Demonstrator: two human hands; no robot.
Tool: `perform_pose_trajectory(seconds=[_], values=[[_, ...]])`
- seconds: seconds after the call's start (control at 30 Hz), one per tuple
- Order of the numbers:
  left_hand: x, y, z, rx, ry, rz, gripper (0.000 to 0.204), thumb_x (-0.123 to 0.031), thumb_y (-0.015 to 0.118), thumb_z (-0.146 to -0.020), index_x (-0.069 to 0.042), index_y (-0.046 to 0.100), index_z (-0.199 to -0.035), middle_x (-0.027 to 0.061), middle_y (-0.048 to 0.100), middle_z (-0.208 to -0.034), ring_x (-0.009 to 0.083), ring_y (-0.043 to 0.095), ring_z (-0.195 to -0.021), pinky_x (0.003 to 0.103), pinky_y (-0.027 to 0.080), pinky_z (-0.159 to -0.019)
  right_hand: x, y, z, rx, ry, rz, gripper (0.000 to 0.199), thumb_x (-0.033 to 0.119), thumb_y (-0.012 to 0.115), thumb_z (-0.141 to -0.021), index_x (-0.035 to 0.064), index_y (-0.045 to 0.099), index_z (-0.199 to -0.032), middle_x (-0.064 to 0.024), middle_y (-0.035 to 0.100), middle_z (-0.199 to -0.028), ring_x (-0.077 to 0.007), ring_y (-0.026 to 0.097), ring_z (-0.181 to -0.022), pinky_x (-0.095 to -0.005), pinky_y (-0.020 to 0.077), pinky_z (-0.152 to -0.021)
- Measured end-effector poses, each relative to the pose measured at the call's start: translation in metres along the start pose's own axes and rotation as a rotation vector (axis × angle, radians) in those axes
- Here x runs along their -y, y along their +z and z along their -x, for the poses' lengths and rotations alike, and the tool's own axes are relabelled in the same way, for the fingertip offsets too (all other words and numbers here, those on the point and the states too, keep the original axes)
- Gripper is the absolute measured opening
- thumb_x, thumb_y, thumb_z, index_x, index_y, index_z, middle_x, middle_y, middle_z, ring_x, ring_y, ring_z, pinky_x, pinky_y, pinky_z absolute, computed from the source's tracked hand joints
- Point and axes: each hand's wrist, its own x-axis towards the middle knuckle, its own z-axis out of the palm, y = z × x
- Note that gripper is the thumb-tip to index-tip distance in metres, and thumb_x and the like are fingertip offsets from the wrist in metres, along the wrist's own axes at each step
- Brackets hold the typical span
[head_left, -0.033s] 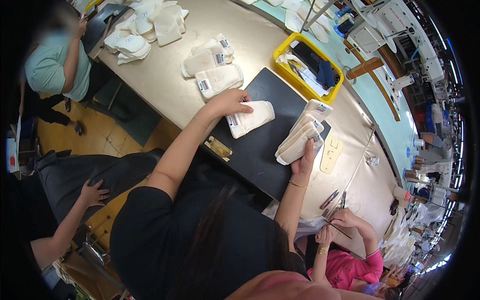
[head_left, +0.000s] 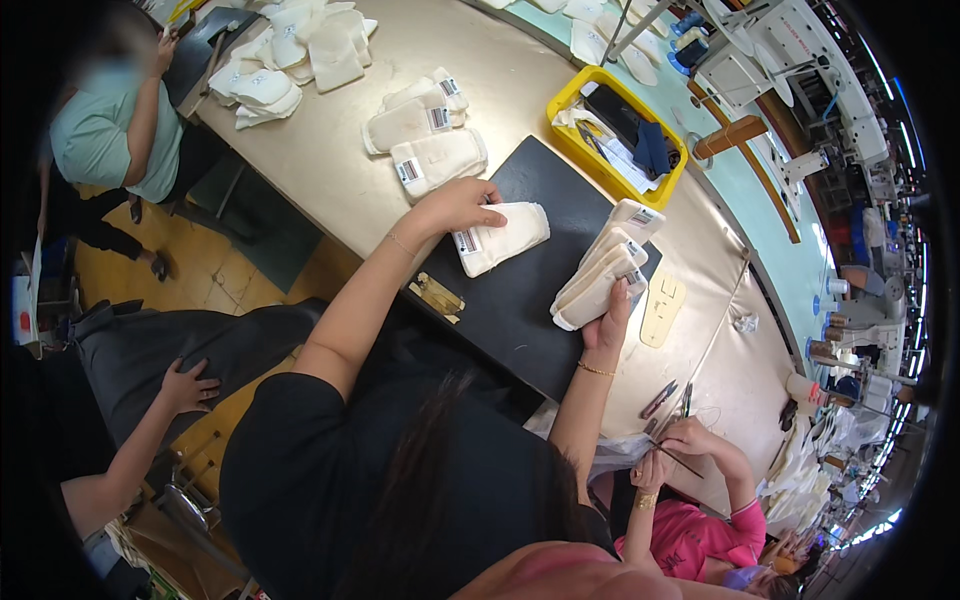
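Observation:
My left hand [head_left: 462, 206] has its thumb and fingers closed on the labelled end of a cream padded fabric piece [head_left: 512, 236], which lies over a black board [head_left: 510, 335]. To the right, my right hand [head_left: 608, 322] grips several similar cream pieces [head_left: 592, 285], fanned in an overlapping stack with small printed labels along their edges. Just beyond my left hand, more labelled cream pieces [head_left: 440, 160] lie overlapping on the table. A flat pale-yellow template with cut-outs [head_left: 662, 310] rests beside the right hand. Near my left forearm, a small brownish-yellow piece [head_left: 437, 297] sits at the board's edge.
A yellow bin [head_left: 610, 185] holding a phone and tools stands behind the board. Cream pieces are heaped [head_left: 300, 55] at far left. Sewing machines [head_left: 790, 60] line the far right. A co-worker in pink [head_left: 700, 530] handles a thin tool at lower right; other people are at left.
My hands and the pieces they hold look unmoved. Only the foot of a person at far left has shifted slightly.

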Motion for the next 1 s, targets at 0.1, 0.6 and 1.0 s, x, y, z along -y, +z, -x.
perform_pose_trajectory(seconds=[0.1,0.6,1.0], values=[[0.0,-0.003,-0.004,-0.01,-0.008,0.015,0.032,-0.024,0.081,-0.078,-0.001,0.07,-0.097,0.011,0.071,-0.082,0.0186,0.067,-0.072,0.033,0.052,-0.066,-0.001,0.001,-0.005,0.018,-0.003,-0.008,0.064,0.034,0.073,-0.093,0.0047,0.046,-0.143,-0.0084,0.059,-0.134,-0.0243,0.059,-0.121,-0.0415,0.0504,-0.104],[-0.009,0.001,-0.003,-0.059,0.017,-0.19,0.034,-0.027,0.079,-0.077,-0.002,0.07,-0.098,0.0147,0.073,-0.093,0.0276,0.07,-0.085,0.038,0.054,-0.076,0.003,-0.01,-0.012,0.131,-0.009,-0.348,0.062,0.047,0.063,-0.096,0.0077,0.047,-0.142,-0.0129,0.062,-0.129,-0.0296,0.064,-0.109,-0.0519,0.0537,-0.094],[-0.016,0.001,-0.001,-0.046,-0.006,-0.201,0.033,-0.026,0.079,-0.079,-0.001,0.068,-0.097,0.0157,0.071,-0.084,0.0265,0.069,-0.077,0.037,0.052,-0.07,0.004,-0.009,-0.016,0.15,0.031,-0.493,0.057,0.046,0.061,-0.097,0.0125,0.05,-0.142,-0.0122,0.064,-0.127,-0.0306,0.066,-0.103,-0.0565,0.0543,-0.088]])
